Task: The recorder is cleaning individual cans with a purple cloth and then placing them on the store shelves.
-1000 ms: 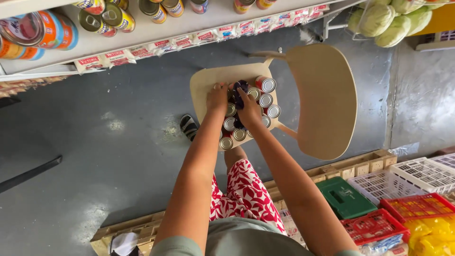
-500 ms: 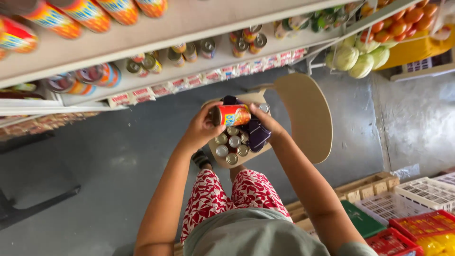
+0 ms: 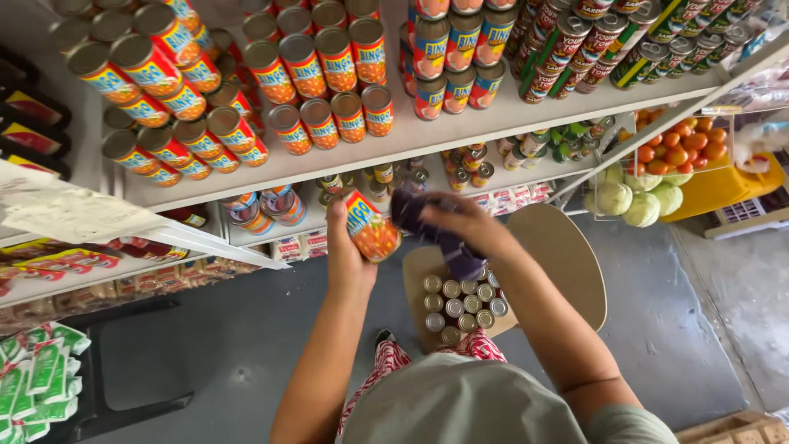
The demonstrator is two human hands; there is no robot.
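Observation:
My left hand (image 3: 345, 251) grips an orange can (image 3: 371, 228) with a blue and yellow label, raised in front of the shelves. My right hand (image 3: 467, 224) holds a dark purple cloth (image 3: 436, 233) that touches the top end of the can and hangs down beside it. Below my hands a beige chair (image 3: 567, 255) carries several cans (image 3: 456, 300) standing upright on its seat, tops showing.
A white shelf (image 3: 427, 136) above holds rows of matching orange cans (image 3: 304, 78) and green-labelled cans (image 3: 649, 41). Lower shelves carry small tins. A basket of cabbages (image 3: 637, 201) and tomatoes (image 3: 674, 148) stands to the right. Green packets (image 3: 37, 374) lie at the left.
My hands lifted one can from the chair up toward the shelves. The view tilted upward, bringing the can shelves into sight. The cloth came up against the can.

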